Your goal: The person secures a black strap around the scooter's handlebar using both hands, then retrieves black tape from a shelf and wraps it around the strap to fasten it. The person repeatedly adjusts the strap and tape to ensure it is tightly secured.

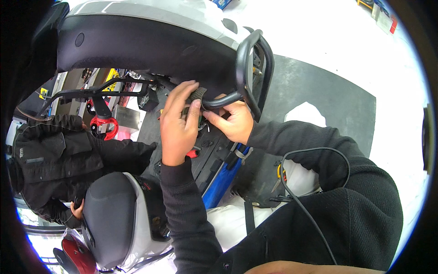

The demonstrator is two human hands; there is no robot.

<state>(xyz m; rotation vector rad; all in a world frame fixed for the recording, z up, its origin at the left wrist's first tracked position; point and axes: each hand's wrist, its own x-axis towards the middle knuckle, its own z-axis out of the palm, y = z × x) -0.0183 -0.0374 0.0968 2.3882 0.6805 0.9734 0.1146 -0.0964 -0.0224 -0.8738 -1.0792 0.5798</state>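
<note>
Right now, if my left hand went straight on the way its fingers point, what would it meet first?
Your left hand would probably meet the large dark panel just beyond it, though depth is unclear from this single view.

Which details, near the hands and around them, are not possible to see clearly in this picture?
In the head view:
- Right hand's fingertips: partly hidden behind the black tube.
- Patterned piece's underside: covered by the left hand's thumb.
- Co-worker's head: cut off by the dark left rim.
</note>
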